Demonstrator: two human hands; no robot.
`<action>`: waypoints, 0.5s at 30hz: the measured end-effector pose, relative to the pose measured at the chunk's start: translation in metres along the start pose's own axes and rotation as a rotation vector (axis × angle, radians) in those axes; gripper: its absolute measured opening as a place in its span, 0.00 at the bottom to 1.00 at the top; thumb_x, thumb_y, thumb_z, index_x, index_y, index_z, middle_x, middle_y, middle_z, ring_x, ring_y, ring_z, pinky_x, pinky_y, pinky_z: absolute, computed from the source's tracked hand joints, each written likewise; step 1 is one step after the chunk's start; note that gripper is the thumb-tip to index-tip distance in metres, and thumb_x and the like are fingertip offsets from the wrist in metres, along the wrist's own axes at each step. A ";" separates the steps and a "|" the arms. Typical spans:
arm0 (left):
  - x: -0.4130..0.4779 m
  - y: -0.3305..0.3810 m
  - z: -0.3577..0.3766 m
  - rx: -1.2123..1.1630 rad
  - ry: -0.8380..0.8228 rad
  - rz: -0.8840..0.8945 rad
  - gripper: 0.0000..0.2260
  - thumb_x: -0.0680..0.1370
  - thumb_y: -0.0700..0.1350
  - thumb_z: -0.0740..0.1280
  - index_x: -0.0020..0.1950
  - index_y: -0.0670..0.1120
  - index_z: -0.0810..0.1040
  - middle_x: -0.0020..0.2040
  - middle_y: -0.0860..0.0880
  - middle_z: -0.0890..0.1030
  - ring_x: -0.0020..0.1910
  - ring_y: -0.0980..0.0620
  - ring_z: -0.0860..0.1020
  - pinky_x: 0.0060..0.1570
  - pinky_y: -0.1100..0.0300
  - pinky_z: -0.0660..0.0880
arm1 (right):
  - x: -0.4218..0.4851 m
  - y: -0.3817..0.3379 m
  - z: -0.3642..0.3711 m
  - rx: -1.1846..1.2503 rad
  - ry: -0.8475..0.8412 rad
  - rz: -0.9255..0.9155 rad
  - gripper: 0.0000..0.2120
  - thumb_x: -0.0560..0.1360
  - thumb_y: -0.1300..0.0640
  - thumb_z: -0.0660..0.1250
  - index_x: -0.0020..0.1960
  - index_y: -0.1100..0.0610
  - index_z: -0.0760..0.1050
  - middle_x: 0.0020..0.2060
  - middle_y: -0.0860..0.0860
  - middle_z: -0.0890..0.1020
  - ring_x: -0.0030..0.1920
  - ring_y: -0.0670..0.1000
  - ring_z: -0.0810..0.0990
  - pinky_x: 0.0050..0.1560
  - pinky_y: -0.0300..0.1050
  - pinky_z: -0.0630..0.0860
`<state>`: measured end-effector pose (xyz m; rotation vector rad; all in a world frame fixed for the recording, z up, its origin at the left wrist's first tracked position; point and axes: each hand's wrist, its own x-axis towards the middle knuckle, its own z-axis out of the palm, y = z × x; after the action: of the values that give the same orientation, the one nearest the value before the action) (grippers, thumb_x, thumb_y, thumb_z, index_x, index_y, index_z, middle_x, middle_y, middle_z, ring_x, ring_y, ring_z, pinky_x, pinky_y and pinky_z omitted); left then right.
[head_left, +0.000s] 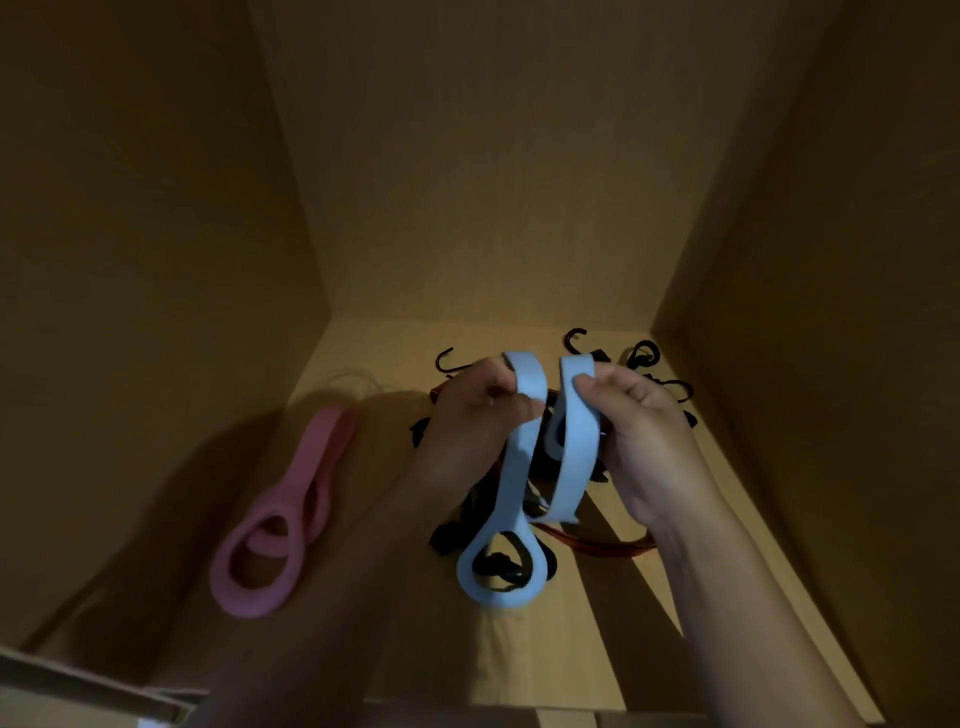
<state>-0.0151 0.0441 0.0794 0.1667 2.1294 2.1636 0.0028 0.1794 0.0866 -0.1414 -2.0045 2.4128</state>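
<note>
Head view: left hand (467, 410) and right hand (644, 426) fingers (589, 388) pinch blue strap (521, 467).

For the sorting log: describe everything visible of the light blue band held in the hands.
The light blue band is a wide, flat, matte strip, rubbery or elastic by its look, folded into several loops. Two folds stand up at the top and a round loop hangs at the bottom. The left hand pinches one upper fold, the right hand the other. It is held inside a cardboard box, above black hooked cords; whether it touches them cannot be told.
</note>
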 end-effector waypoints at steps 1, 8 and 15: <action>0.002 0.002 -0.001 0.024 -0.003 0.052 0.07 0.72 0.36 0.67 0.38 0.38 0.70 0.46 0.37 0.74 0.44 0.43 0.74 0.46 0.46 0.73 | 0.001 -0.004 0.001 0.046 -0.024 -0.013 0.07 0.76 0.62 0.61 0.42 0.56 0.76 0.28 0.48 0.80 0.29 0.46 0.79 0.30 0.39 0.76; 0.014 0.002 -0.003 -0.011 -0.052 0.097 0.08 0.69 0.36 0.66 0.33 0.48 0.75 0.33 0.48 0.77 0.33 0.52 0.75 0.35 0.60 0.72 | 0.008 -0.023 0.015 -0.015 -0.175 -0.117 0.10 0.76 0.65 0.62 0.53 0.54 0.74 0.29 0.43 0.81 0.31 0.42 0.80 0.29 0.35 0.74; 0.016 0.006 -0.003 -0.187 -0.187 0.051 0.07 0.76 0.33 0.62 0.47 0.44 0.77 0.33 0.51 0.82 0.32 0.55 0.80 0.34 0.64 0.76 | 0.015 -0.038 0.014 -0.298 -0.237 -0.143 0.20 0.76 0.61 0.64 0.67 0.56 0.68 0.32 0.48 0.75 0.36 0.50 0.78 0.36 0.41 0.77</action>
<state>-0.0317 0.0439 0.0859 0.3940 1.8322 2.2601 -0.0153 0.1740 0.1254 0.2933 -2.3715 2.1201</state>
